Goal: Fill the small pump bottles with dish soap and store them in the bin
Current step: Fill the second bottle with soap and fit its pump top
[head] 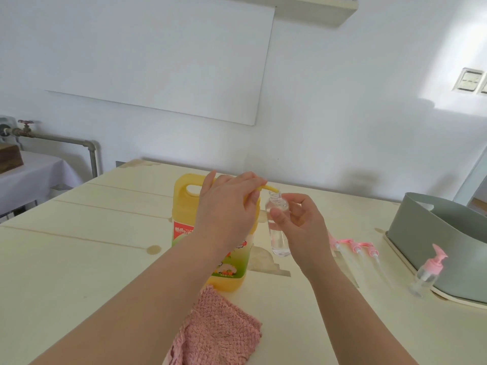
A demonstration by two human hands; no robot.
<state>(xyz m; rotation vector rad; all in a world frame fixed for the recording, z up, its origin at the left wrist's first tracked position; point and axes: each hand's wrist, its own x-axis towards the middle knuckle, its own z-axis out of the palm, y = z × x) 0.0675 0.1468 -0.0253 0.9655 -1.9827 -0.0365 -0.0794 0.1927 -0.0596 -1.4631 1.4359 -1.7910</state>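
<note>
— What stands left of centre?
— A yellow dish soap jug, upright on the pale table. A pink cloth lies in front of it at the bottom edge. The person's left hand curls over the jug's pump spout, thumb underneath.
— And the spout's tip?
— It is at the open mouth of a small clear bottle, which the right hand pinches by its upper body. (How much is inside cannot be told; it looks clear.)
— Further right?
— Loose pink pump tops lie on the table. A capped pump bottle, seemingly empty, stands just beside the grey-green bin at the right edge. The bin's inside is hidden.
</note>
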